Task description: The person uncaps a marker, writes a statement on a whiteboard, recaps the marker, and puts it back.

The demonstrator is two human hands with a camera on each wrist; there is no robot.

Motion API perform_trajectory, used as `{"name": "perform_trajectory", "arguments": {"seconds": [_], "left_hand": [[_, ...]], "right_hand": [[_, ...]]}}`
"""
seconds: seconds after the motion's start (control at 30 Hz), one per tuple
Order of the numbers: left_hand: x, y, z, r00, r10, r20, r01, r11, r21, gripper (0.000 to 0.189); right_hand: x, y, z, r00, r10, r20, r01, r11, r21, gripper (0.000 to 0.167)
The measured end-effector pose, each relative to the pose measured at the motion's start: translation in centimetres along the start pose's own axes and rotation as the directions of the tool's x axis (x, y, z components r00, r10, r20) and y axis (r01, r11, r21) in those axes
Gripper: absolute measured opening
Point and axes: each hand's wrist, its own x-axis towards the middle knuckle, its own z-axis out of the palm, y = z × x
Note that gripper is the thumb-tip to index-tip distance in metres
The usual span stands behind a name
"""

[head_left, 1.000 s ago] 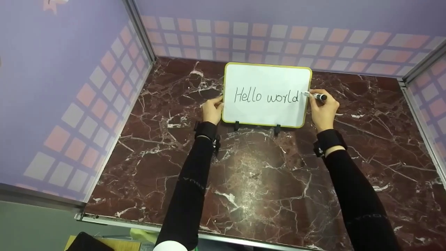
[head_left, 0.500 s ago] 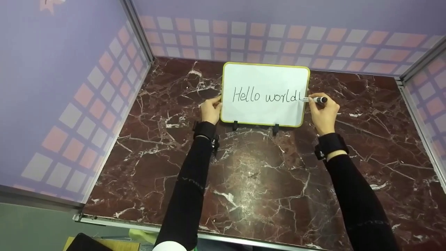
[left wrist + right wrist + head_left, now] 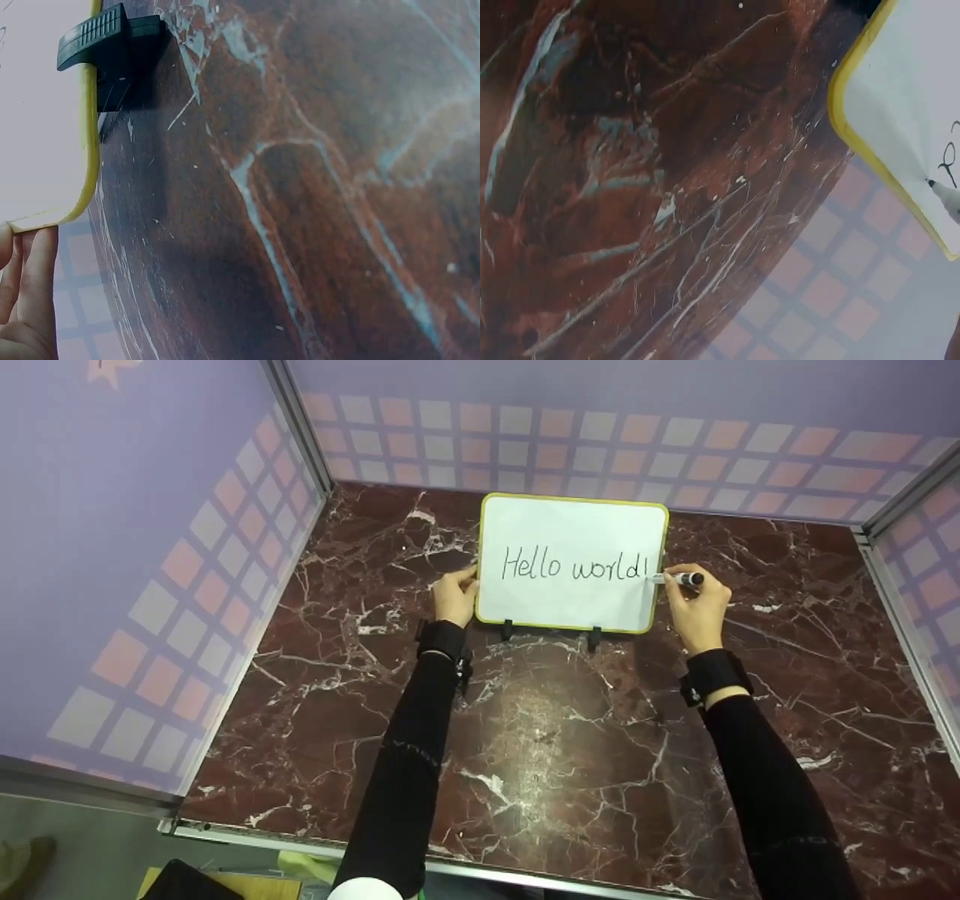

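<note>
A small whiteboard (image 3: 562, 529) with a yellow rim stands propped on black stand feet (image 3: 595, 638). Black handwriting on it reads "Hello world!". My left hand (image 3: 454, 597) pinches the board's left edge; in the left wrist view its fingers (image 3: 37, 289) meet the yellow rim near a corner. Beside the right edge, my right hand (image 3: 702, 607) holds a whiteboard marker (image 3: 688, 579) with a white barrel and black end. In the right wrist view the marker's (image 3: 946, 196) dark tip is at the white surface, while most of the right hand is out of sight.
The board stands on a dark red marble-patterned table (image 3: 555, 757). Purple panels with pink and white squares (image 3: 555, 457) enclose the back and sides. Below the front edge are a yellow surface (image 3: 270, 887) and a black object (image 3: 191, 883).
An exclamation mark's stroke has appeared after "world". The right hand has lowered slightly with the marker, whose tip is now at the stroke's lower end. The left hand keeps its place.
</note>
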Motion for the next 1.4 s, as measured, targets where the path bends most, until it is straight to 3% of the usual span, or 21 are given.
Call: {"name": "perform_trajectory", "arguments": {"seconds": [0.2, 0.3, 0.4, 0.47, 0.53, 0.63, 0.67, 0.7, 0.77, 0.87, 0.93, 1.0, 1.07, 1.13, 1.17, 1.23, 1.33, 1.4], "left_hand": [[0.2, -0.5, -1.8, 1.0, 0.007, 0.029, -0.009, 0.999, 0.052, 0.034], [0.5, -0.8, -3.6, 0.999, 0.041, 0.016, -0.043, 0.985, 0.168, 0.037], [0.8, -1.2, -5.4, 0.999, 0.036, 0.023, -0.042, 0.948, 0.315, 0.046], [0.8, -1.6, -6.3, 0.999, -0.012, 0.04, -0.005, 0.915, 0.402, 0.053], [0.7, -1.9, -6.9, 0.993, -0.098, 0.067, 0.056, 0.883, 0.467, 0.057], [0.2, -2.2, -7.3, 0.963, -0.245, 0.108, 0.148, 0.825, 0.546, 0.06], [0.1, -2.4, -7.3, 0.949, -0.29, 0.121, 0.171, 0.8, 0.575, 0.058], [-0.1, -2.6, -7.3, 0.936, -0.326, 0.132, 0.186, 0.778, 0.601, 0.056], [-0.5, -3.0, -7.3, 0.919, -0.367, 0.144, 0.2, 0.75, 0.63, 0.054], [-1.1, -3.4, -7.4, 0.914, -0.374, 0.159, 0.191, 0.741, 0.644, 0.049], [-1.4, -3.2, -7.4, 0.928, -0.338, 0.159, 0.166, 0.755, 0.634, 0.045], [-1.7, -2.5, -7.5, 0.951, -0.259, 0.169, 0.109, 0.793, 0.599, 0.039], [-2.0, -1.3, -7.4, 0.976, -0.127, 0.175, 0.012, 0.841, 0.541, 0.033], [-2.3, 0.2, -7.1, 0.984, 0.041, 0.173, -0.118, 0.878, 0.463, 0.028], [-2.5, 1.1, -6.9, 0.977, 0.124, 0.172, -0.187, 0.887, 0.423, 0.026], [-3.1, 2.8, -6.5, 0.949, 0.265, 0.168, -0.31, 0.877, 0.367, 0.024], [-4.4, 5.4, -5.6, 0.89, 0.417, 0.182, -0.455, 0.83, 0.322, 0.022], [-5.3, 6.8, -5.0, 0.849, 0.485, 0.209, -0.528, 0.794, 0.302, 0.021]], "right_hand": [[-0.5, -3.0, -0.3, 0.997, -0.018, -0.077, 0.026, 0.995, 0.098, 0.013], [-0.7, -4.4, -0.6, 0.996, 0.004, -0.088, 0.011, 0.985, 0.173, 0.014], [-0.7, -4.6, -0.8, 0.992, 0.08, -0.098, -0.044, 0.946, 0.322, 0.017], [-0.7, -4.4, -0.8, 0.981, 0.165, -0.1, -0.102, 0.883, 0.459, 0.016], [-0.6, -4.0, -0.6, 0.959, 0.27, -0.088, -0.159, 0.768, 0.62, 0.014], [-0.6, -3.5, -0.3, 0.914, 0.401, -0.059, -0.212, 0.595, 0.775, 0.008], [-0.7, -3.4, -0.1, 0.901, 0.431, -0.046, -0.225, 0.556, 0.801, 0.007], [-0.8, -3.4, 0.0, 0.892, 0.45, -0.034, -0.236, 0.529, 0.815, 0.006], [-1.0, -3.3, 0.3, 0.882, 0.471, -0.012, -0.26, 0.507, 0.822, 0.005], [-1.2, -3.3, 0.5, 0.874, 0.485, 0.018, -0.28, 0.473, 0.836, 0.005], [-1.4, -3.4, 0.6, 0.868, 0.496, 0.033, -0.289, 0.45, 0.845, 0.004], [-1.4, -3.5, 0.6, 0.861, 0.507, 0.045, -0.297, 0.429, 0.853, 0.004], [-1.4, -3.7, 0.5, 0.856, 0.512, 0.063, -0.308, 0.408, 0.86, 0.004], [-1.5, -4.0, 0.4, 0.859, 0.506, 0.083, -0.315, 0.393, 0.864, 0.005], [-1.5, -4.2, 0.4, 0.862, 0.498, 0.094, -0.316, 0.384, 0.867, 0.005], [-1.7, -4.7, 0.4, 0.875, 0.468, 0.121, -0.322, 0.378, 0.868, 0.006], [-2.3, -5.7, 0.7, 0.893, 0.417, 0.17, -0.338, 0.371, 0.865, 0.006], [-2.9, -6.4, 0.9, 0.897, 0.389, 0.211, -0.363, 0.374, 0.853, 0.004]]}}
